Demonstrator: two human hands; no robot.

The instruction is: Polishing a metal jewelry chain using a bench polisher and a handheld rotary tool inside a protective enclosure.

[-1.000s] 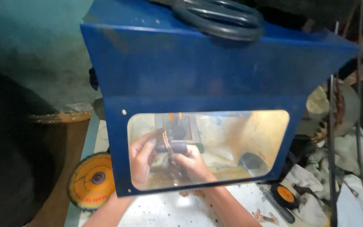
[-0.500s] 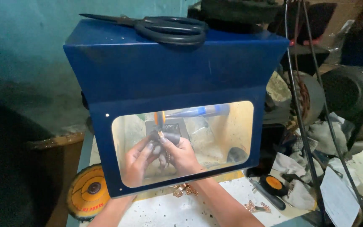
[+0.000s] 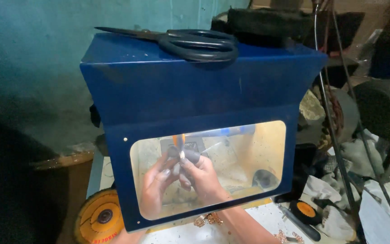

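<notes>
Both hands reach into a blue metal box (image 3: 195, 90) and show through its clear front window. My left hand (image 3: 155, 186) and my right hand (image 3: 202, 178) are close together and pinch a small grey piece (image 3: 187, 156) between the fingertips. The piece is held up against a dark part at the back of the box. Two short orange streaks (image 3: 179, 140) glow just above it. A bluish tube (image 3: 231, 132) runs across the back of the box. My wrists enter from below the window.
Black scissors (image 3: 195, 44) lie on top of the box. A yellow disc (image 3: 99, 219) leans at the lower left. A small black and orange wheel (image 3: 305, 210), a dark tool handle (image 3: 299, 225), cables (image 3: 335, 135), rags and a dark motor (image 3: 384, 108) crowd the right.
The view has drawn back and turned, so the box sits lower and more central. My hands have raised the piece higher in the box, and orange streaks now show above it.
</notes>
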